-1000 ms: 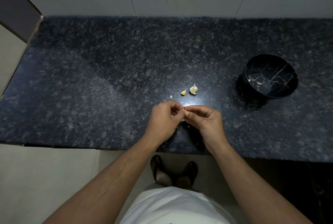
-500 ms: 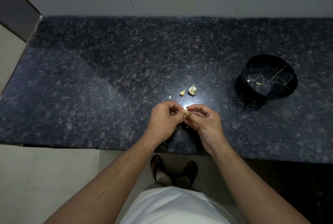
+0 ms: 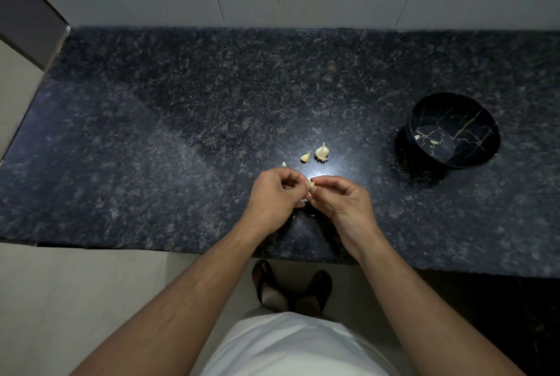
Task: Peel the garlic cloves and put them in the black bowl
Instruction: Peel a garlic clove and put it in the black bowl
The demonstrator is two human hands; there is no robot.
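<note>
While pinched, clove point(image 3: 311, 185) between grips.

Dark speckled counter point(image 3: 151, 163) — black bowl point(image 3: 472, 160) at right, garlic piece point(image 3: 322, 151), small clove point(image 3: 305, 157) mid-counter.

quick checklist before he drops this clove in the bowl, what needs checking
1. Clove pinched between left hand and right hand: ok.
2. Clove fully peeled: cannot tell, fingers cover most of it.
3. Black bowl upright, mouth unobstructed: ok, two peeled cloves already inside.
4. Countertop path from the hands to the bowl free of obstacles: ok.
5. More garlic waiting: ok, a small bulb and a loose clove lie just beyond the hands.
</note>
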